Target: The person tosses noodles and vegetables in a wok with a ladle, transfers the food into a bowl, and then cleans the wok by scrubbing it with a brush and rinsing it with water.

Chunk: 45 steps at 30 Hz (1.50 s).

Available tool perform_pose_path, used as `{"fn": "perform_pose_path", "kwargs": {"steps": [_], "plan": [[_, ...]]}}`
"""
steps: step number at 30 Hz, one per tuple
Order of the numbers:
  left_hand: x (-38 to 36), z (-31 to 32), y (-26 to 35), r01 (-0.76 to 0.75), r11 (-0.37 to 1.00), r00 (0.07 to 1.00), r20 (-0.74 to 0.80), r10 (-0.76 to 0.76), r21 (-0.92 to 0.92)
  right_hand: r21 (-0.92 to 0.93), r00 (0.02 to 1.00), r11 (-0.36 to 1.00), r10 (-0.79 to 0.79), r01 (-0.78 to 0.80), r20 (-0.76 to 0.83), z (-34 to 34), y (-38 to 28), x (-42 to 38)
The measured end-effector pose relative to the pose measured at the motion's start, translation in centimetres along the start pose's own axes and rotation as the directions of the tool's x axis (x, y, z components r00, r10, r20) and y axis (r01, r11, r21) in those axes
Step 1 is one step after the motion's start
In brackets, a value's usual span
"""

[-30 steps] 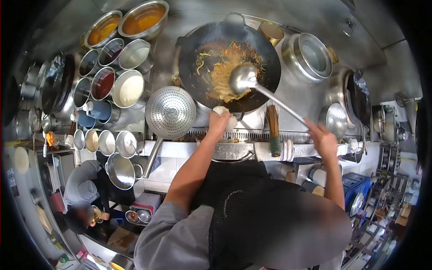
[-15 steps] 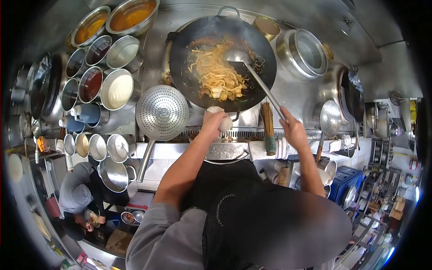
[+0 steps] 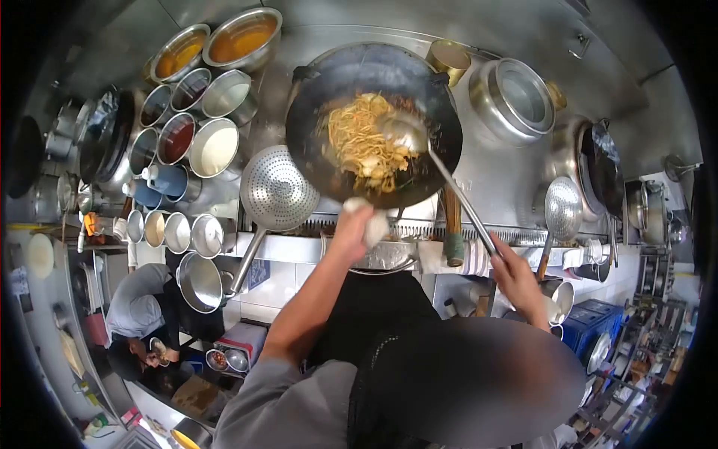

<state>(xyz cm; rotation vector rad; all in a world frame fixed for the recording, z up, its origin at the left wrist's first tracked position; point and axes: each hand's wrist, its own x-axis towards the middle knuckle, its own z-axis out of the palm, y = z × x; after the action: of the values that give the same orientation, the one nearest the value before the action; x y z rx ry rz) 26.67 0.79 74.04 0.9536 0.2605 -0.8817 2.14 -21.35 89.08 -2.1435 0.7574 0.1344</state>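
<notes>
A large dark wok (image 3: 441, 161) holds a heap of fried noodles (image 3: 359, 138) with pale chunks among them. My left hand (image 3: 351, 233) is closed around a whitish folded cloth (image 3: 376, 229) at the wok's near rim; the part of the wok under the cloth is hidden. In my right hand (image 3: 516, 283) is the long handle of a metal ladle (image 3: 465, 200). The ladle's bowl rests in the wok against the right side of the noodles, slightly blurred.
A perforated strainer (image 3: 275, 187) lies left of the wok, near several sauce containers (image 3: 215, 148). Right of it are a bamboo brush (image 3: 453, 228), a metal pot (image 3: 512, 97) and another strainer (image 3: 562, 209). At lower left a co-worker (image 3: 138, 299) bends over a bowl.
The wok has tipped, its near rim sitting lower and its far side showing differently. The ladle bowl has come down toward me, and my right hand has moved back and right. The view shifted slightly.
</notes>
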Motion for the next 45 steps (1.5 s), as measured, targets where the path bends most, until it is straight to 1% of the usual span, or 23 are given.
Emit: {"fn": "perform_pose_path", "kwargs": {"steps": [3,4,6,11,13,18,20,22,23,26,28,29,30,31,32,34,36,38,39,40,42,44,45], "plan": [[-6.0,2.0,0.3,-0.004,0.998,0.992,-0.126,0.013,0.070,0.083,0.907,0.954,0.242,-0.287,0.344,-7.2,-3.3,-4.2],[-5.8,1.9,0.3,0.011,0.996,0.990,-0.140,0.001,0.084,-0.094,0.910,0.991,0.129,-0.100,0.394,-8.0,-3.7,-3.7],[-3.3,2.4,1.1,0.067,0.996,0.996,-0.060,-0.064,0.056,-0.230,0.909,0.910,-0.261,0.344,0.326,-5.9,-2.7,-1.1],[-1.4,-2.7,-6.2,-0.098,0.985,0.993,-0.050,0.106,0.140,-0.404,0.976,0.889,-0.192,0.218,0.104,4.4,1.9,6.3],[-2.1,-6.8,-9.4,-0.066,0.980,0.998,0.017,0.064,0.189,-0.380,0.931,0.887,-0.336,0.262,-0.144,8.2,4.3,5.8],[-6.2,-3.6,-5.0,-0.022,0.989,0.996,-0.084,0.035,0.146,-0.120,0.983,0.984,-0.110,0.129,0.148,4.4,1.2,-0.7],[-2.9,-1.6,-1.4,0.033,0.998,0.999,-0.033,-0.031,0.052,-0.088,0.947,0.951,-0.282,0.297,0.154,2.9,0.7,-1.1],[-0.7,-1.2,-1.5,0.065,0.998,0.998,-0.008,-0.065,0.010,-0.032,0.895,0.982,0.183,-0.186,0.406,-1.6,-5.3,-1.2],[-3.8,-0.1,-0.8,0.071,0.997,0.995,-0.070,-0.071,-0.004,0.053,0.855,0.962,0.211,-0.267,0.473,-3.4,-6.4,-1.9],[-7.2,2.3,1.8,0.035,0.998,0.998,-0.050,-0.032,0.049,-0.137,0.815,0.954,0.299,-0.267,0.497,-7.1,-7.8,-2.7],[-4.6,2.0,3.6,0.138,0.989,0.990,0.004,-0.138,0.054,-0.212,0.918,0.976,0.034,0.055,0.395,-5.2,-7.7,-1.2],[-2.3,0.5,3.5,0.132,0.991,0.956,0.262,-0.132,0.021,-0.266,0.907,0.879,-0.330,0.396,0.260,-2.3,-3.6,1.1],[-2.0,-0.5,1.5,0.129,0.991,0.954,0.270,-0.129,0.020,-0.358,0.961,0.902,-0.167,0.240,0.222,0.5,-3.8,2.4],[-2.2,-1.1,-1.3,0.031,0.997,0.992,0.123,-0.038,0.065,-0.445,0.987,0.892,-0.007,0.080,0.162,3.2,-3.9,3.8],[-2.2,-2.2,-3.7,-0.060,0.991,0.998,-0.024,0.063,0.122,-0.456,0.969,0.859,-0.244,0.234,0.038,6.9,0.8,5.2],[-2.1,-7.4,-7.9,-0.146,0.967,0.988,0.069,0.135,0.209,-0.511,0.942,0.837,-0.305,0.195,-0.140,11.8,3.6,4.7],[-4.0,-10.7,-7.7,0.035,0.963,0.998,0.041,-0.048,0.269,-0.349,0.980,0.927,-0.178,0.138,-0.085,11.3,2.8,1.7],[-6.3,-8.2,-4.9,-0.052,0.977,0.997,0.059,0.040,0.209,-0.208,0.966,0.948,-0.254,0.241,-0.040,8.9,1.4,-1.0],[-6.3,-6.6,-3.4,0.014,0.977,1.000,0.023,-0.019,0.213,-0.110,0.992,0.990,-0.080,0.090,0.095,7.1,-0.3,-1.9],[-4.7,-6.0,-3.1,-0.018,0.979,1.000,0.017,0.015,0.204,-0.143,0.965,0.955,-0.250,0.258,0.072,6.4,-0.3,-2.1],[-1.4,-4.2,-0.5,0.044,0.997,0.999,0.026,-0.045,0.060,-0.048,0.950,0.989,0.151,-0.143,0.273,3.3,-5.6,-2.6],[-3.5,-3.2,0.0,0.074,0.996,0.997,-0.006,-0.074,0.044,-0.037,0.942,0.988,0.156,-0.151,0.298,0.4,-7.0,-3.5],[-4.7,-2.0,0.5,0.093,0.995,0.995,-0.036,-0.092,0.022,-0.027,0.881,0.957,0.276,-0.288,0.383,-1.7,-8.4,-4.2]]}}
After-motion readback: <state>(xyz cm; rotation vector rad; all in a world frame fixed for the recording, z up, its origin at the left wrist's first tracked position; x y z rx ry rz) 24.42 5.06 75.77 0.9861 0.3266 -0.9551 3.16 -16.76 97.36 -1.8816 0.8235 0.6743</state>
